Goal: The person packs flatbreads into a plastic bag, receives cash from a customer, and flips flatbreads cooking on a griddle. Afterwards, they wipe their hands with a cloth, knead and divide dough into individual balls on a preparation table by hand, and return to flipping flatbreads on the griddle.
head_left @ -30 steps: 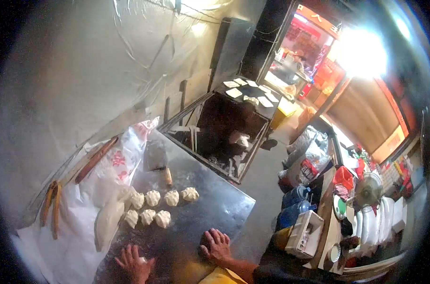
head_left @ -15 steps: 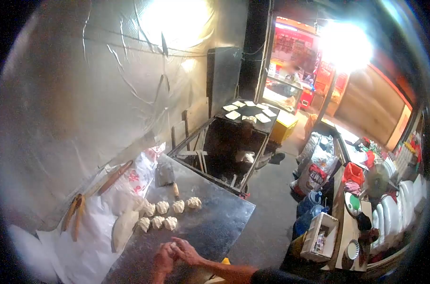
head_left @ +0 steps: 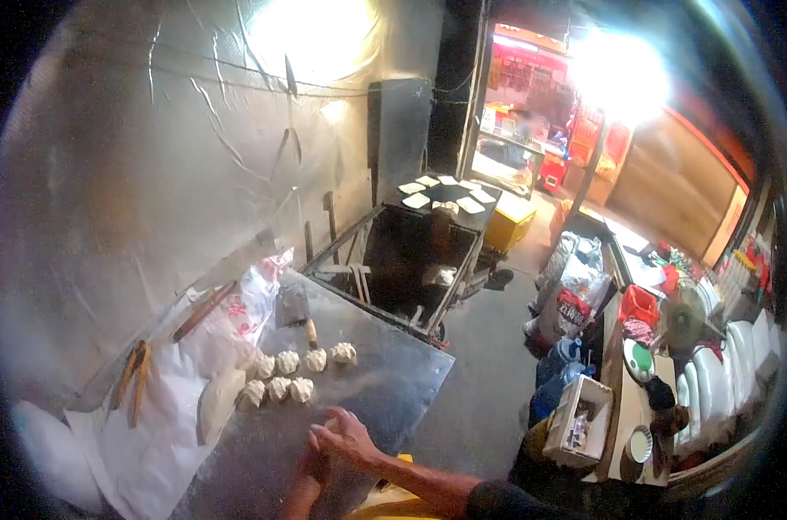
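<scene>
Both hands meet over the near part of the metal work table (head_left: 393, 368). My left hand (head_left: 316, 461) is closed, its fingers mostly hidden by the other hand. My right hand (head_left: 350, 440) curls over it from the right, fingers bent. A small pale bit of dough (head_left: 329, 425) shows between them, mostly covered. Just beyond sit several lumps of dough (head_left: 302, 389) in two short rows. A larger smooth slab of dough (head_left: 220, 406) lies to their left. Behind the lumps rests a scraper (head_left: 293, 307) with a wooden handle.
White plastic sheeting (head_left: 164, 416) covers the table's left side, with a rolling pin (head_left: 204, 310) and wooden tongs (head_left: 133, 381) on it. Ahead, flat dough pieces (head_left: 417, 201) lie on a dark griddle (head_left: 445, 191). At right stand water jugs (head_left: 560, 381) and a white crate (head_left: 597, 403).
My hands have shifted slightly up and right, and the right hand's fingers are raised more over the left. The whole view has moved a little; the dough lumps keep their arrangement.
</scene>
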The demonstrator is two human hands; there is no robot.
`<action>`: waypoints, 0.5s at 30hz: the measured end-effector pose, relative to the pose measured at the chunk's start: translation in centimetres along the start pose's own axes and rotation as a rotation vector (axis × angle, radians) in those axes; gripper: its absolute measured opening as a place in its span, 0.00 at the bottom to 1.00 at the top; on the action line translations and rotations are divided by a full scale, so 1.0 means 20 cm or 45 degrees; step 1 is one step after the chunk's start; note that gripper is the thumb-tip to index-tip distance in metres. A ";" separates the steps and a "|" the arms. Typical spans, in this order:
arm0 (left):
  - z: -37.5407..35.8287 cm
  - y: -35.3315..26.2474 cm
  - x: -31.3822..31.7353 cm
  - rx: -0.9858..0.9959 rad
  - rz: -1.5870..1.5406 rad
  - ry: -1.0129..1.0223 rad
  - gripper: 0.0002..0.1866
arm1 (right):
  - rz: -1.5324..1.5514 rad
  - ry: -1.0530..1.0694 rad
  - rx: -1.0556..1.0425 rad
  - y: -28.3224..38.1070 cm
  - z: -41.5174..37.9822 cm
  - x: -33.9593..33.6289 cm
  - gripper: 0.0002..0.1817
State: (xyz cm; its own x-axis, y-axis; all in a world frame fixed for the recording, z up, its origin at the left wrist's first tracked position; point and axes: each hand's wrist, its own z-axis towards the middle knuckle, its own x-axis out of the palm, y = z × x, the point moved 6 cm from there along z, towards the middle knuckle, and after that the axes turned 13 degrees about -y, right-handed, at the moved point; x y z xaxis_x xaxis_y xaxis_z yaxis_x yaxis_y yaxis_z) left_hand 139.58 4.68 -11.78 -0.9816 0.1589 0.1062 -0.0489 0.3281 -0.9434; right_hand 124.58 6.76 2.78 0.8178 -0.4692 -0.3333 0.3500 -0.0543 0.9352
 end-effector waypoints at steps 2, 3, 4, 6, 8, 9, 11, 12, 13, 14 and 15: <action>-0.03 -0.09 0.05 0.061 0.023 -0.021 0.36 | 0.167 -0.044 0.131 0.01 0.00 0.01 0.24; -0.05 -0.17 0.09 0.089 0.034 -0.037 0.34 | 0.161 -0.068 0.201 0.01 0.02 0.01 0.23; -0.10 -0.33 0.16 0.091 0.039 -0.035 0.34 | 0.159 -0.095 0.265 0.01 0.03 0.01 0.22; -0.24 -0.60 0.24 0.180 1.049 -0.191 0.25 | 0.149 -0.110 0.268 -0.04 0.05 0.02 0.21; -0.25 -0.65 0.28 0.324 1.091 -0.188 0.24 | 0.098 -0.073 0.298 -0.03 0.06 0.00 0.20; -0.25 -0.67 0.29 0.470 1.131 -0.185 0.24 | 0.098 -0.069 0.307 -0.05 0.07 0.03 0.20; -0.20 -0.58 0.25 0.533 1.111 -0.192 0.24 | 0.049 -0.145 0.212 -0.10 0.09 0.06 0.19; -0.19 -0.59 0.25 0.614 1.084 -0.203 0.24 | 0.044 -0.140 0.220 -0.12 0.09 0.07 0.19; -0.17 -0.59 0.23 0.602 1.082 -0.205 0.24 | 0.090 -0.122 0.253 -0.14 0.09 0.08 0.18; -0.16 -0.57 0.24 0.611 1.301 -0.073 0.27 | 0.138 -0.103 0.286 -0.17 0.10 0.09 0.18; -0.15 -0.55 0.25 0.616 1.519 0.065 0.31 | 0.134 -0.091 0.292 -0.21 0.11 0.11 0.18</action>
State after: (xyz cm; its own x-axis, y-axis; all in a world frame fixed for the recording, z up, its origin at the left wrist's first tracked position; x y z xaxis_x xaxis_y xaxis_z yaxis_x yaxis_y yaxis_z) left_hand 135.76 4.67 0.12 -0.4567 0.1578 -0.8755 0.7771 -0.4083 -0.4789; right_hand 123.97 3.98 -1.54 0.8070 -0.5437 -0.2307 0.1449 -0.1964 0.9698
